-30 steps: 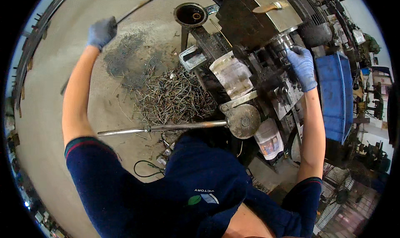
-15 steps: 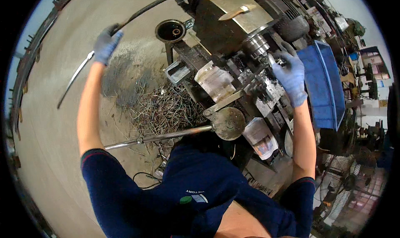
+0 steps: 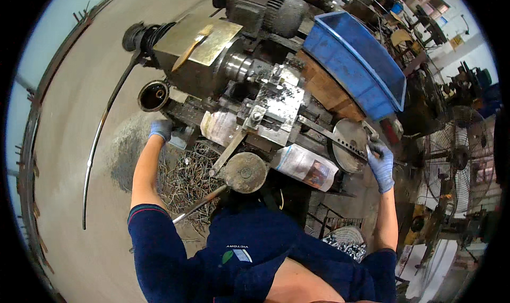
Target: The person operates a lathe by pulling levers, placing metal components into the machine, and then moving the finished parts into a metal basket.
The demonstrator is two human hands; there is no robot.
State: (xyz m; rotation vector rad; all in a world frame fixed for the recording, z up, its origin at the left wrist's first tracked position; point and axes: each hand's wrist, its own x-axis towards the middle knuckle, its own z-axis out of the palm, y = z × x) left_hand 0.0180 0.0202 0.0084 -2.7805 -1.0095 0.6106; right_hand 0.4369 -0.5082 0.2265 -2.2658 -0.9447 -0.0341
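My gloved left hand (image 3: 161,129) is at the small metal tray (image 3: 182,138) on the near left side of the machine. Its fingertips are dark and partly hidden, so I cannot tell whether they hold anything. To its left the long metal lever (image 3: 99,127) hangs free. My gloved right hand (image 3: 381,165) is closed at the outer end of a perforated metal bar (image 3: 340,140), beside a round metal plate (image 3: 348,143). At the machine's middle are the shiny chuck (image 3: 239,67) and a flat slide (image 3: 280,105) strewn with dark chips.
A brush (image 3: 191,49) lies on the machine's metal cover (image 3: 207,35). A blue bin (image 3: 356,64) stands behind the machine. Metal scraps (image 3: 194,183) pile on the floor below. A round disc (image 3: 245,172) is close to my body. A fan (image 3: 459,157) stands at the right.
My left hand has let go of the lever and come down to the tray. My right hand has left the chuck for the perforated bar. The view has shifted to the right.
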